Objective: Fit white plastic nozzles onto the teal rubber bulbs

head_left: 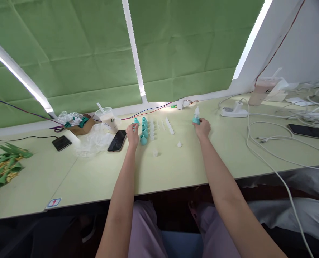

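Note:
My right hand (203,128) is closed around a small teal cup-shaped piece (196,120). A white translucent pointed piece (196,111) stands upright on top of it. At the left, my left hand (132,134) has its fingers bent around another teal piece, mostly hidden under the fingertips. Just beyond that hand sits a loose teal piece (136,122). Beside it runs a row of several teal pieces (144,133), followed by rows of small white parts (152,129) and white pointed parts (169,126). A white cone (179,144) and a clear little part (155,153) lie nearer to me.
Left of my left hand lie a phone (117,141), a drink cup (108,119), crumpled clear plastic (93,141) and a cardboard box (84,125). A power strip (233,113), white cables (269,138) and another drink cup (261,91) occupy the right side.

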The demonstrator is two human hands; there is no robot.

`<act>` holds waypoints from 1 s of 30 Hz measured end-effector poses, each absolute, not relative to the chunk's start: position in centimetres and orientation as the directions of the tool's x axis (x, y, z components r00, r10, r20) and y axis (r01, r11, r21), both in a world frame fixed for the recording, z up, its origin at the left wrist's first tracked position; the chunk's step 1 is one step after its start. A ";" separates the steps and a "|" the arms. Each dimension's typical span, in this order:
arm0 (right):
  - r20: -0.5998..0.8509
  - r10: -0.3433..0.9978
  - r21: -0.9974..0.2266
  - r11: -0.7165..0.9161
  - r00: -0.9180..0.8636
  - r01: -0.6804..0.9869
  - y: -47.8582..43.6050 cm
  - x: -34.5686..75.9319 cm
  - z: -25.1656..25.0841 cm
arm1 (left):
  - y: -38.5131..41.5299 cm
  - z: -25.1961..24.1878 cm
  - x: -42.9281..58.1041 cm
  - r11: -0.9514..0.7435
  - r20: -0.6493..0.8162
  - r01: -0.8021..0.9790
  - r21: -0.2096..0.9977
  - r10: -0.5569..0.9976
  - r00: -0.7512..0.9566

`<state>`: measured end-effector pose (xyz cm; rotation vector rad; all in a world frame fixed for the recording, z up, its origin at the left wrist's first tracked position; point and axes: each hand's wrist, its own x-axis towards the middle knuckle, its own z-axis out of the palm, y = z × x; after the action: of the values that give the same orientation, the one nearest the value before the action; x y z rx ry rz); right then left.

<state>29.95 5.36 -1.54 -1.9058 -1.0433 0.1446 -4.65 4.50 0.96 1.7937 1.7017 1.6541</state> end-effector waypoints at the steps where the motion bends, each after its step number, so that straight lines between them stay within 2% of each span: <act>1: 0.297 0.709 -0.758 -0.233 0.640 0.609 5.3 30.1 -1.7 | 4.5 1.0 -4.6 -0.334 0.570 0.595 0.731 0.778 -0.264; 14: 0.329 0.698 -0.782 -0.177 0.636 0.598 6.7 31.0 -3.1 | 4.6 0.7 -4.8 -0.326 0.575 0.630 0.705 0.783 -0.238; 21: 0.281 0.704 -0.765 -0.246 0.653 0.595 6.7 30.7 -3.2 | 4.7 0.6 -4.7 -0.308 0.570 0.652 0.693 0.787 -0.234; 23: 0.279 0.667 -0.744 -0.305 0.691 0.594 6.3 30.5 -2.6 | 4.7 0.6 -4.7 -0.310 0.569 0.650 0.694 0.788 -0.232; 25: 0.347 0.599 -0.718 -0.325 0.722 0.615 5.7 30.1 -1.3 | 4.8 0.6 -4.7 -0.319 0.573 0.646 0.694 0.788 -0.226; 28: 0.512 0.598 -0.688 -0.145 0.617 0.711 4.5 28.7 1.4 | 4.8 0.6 -4.7 -0.331 0.582 0.650 0.684 0.785 -0.213; 30: 0.565 0.736 -0.650 0.118 0.373 0.751 3.6 26.9 2.9 | 4.8 0.7 -4.6 -0.339 0.593 0.663 0.668 0.781 -0.198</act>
<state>26.89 3.61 2.95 -1.6091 -1.3563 -0.0187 -4.61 4.78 0.66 1.9130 1.7360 1.5812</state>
